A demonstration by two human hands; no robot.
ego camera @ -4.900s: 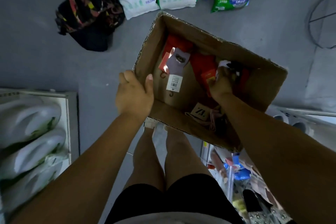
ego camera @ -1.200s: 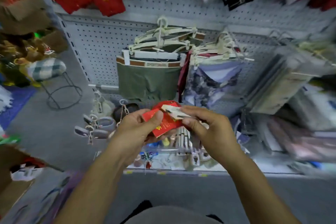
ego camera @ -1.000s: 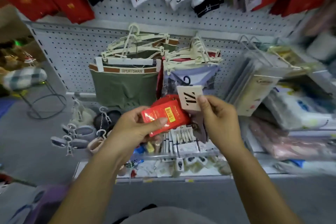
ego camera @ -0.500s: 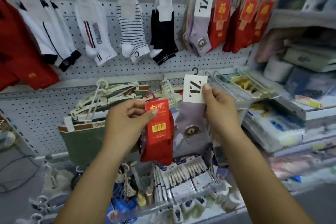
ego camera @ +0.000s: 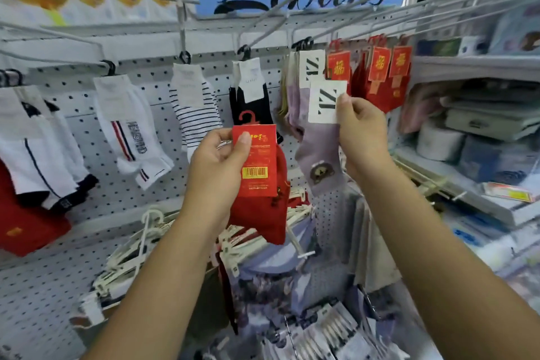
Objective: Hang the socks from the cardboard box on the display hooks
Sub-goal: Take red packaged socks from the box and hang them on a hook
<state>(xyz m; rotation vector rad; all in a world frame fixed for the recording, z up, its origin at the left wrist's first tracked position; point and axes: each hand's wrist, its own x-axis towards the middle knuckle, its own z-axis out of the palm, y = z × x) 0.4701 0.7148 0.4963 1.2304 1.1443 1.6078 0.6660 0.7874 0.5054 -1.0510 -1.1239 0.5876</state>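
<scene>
A: What do we have round us here?

B: A white pegboard (ego camera: 87,213) ahead of us, with long wire display hooks (ego camera: 182,23) in a row along its top. White socks (ego camera: 137,131), striped socks (ego camera: 195,108) and black socks (ego camera: 248,96) hang from them. Further right come hung lilac pairs (ego camera: 295,102) and hung red pairs (ego camera: 380,73). Pale hangers (ego camera: 140,242) crowd below our arms, and shelves (ego camera: 467,63) of packets stand on our right.

A: Anything in our way?

B: The hooks jut towards us above our hands, and the hung lilac pairs sit directly behind the card we hold up.

A: And our own pairs?

B: Our left hand (ego camera: 217,161) pinches the red socks (ego camera: 260,213) by their card, thumb in front. They hang upright just below the black socks, plastic hook up, toes down, barcode facing us. Our right hand (ego camera: 361,126) pinches the white card of the lilac socks (ego camera: 318,155) at its edge. That pair's long axis runs near vertical, slightly tilted, and its card overlaps the hung one.
</scene>
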